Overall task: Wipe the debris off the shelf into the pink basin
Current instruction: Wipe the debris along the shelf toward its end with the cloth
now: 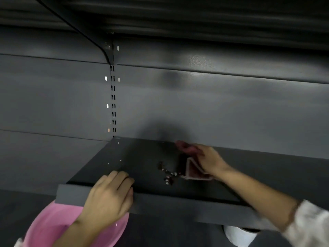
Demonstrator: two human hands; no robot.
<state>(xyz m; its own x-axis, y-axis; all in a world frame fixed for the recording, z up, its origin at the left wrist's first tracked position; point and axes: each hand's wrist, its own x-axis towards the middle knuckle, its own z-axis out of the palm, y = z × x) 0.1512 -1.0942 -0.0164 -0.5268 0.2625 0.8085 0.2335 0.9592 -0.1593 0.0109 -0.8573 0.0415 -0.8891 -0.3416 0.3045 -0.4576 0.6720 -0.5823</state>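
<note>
Two bare hands work at a dark grey shelf (142,157) in the head view. The left hand (108,195) lies over the shelf's front lip, fingers curled onto the top surface and thumb against the lip's face. The right hand (204,159) is clamped on a dark red cloth (193,171) with a pale edge, pressed to the shelf surface. Small pieces of debris (167,172) lie scattered just left of the cloth, between the two hands. The pink basin (51,227) sits below the shelf's front left corner, partly hidden by the left forearm. A white round object (238,235) shows under the shelf, blurred.
</note>
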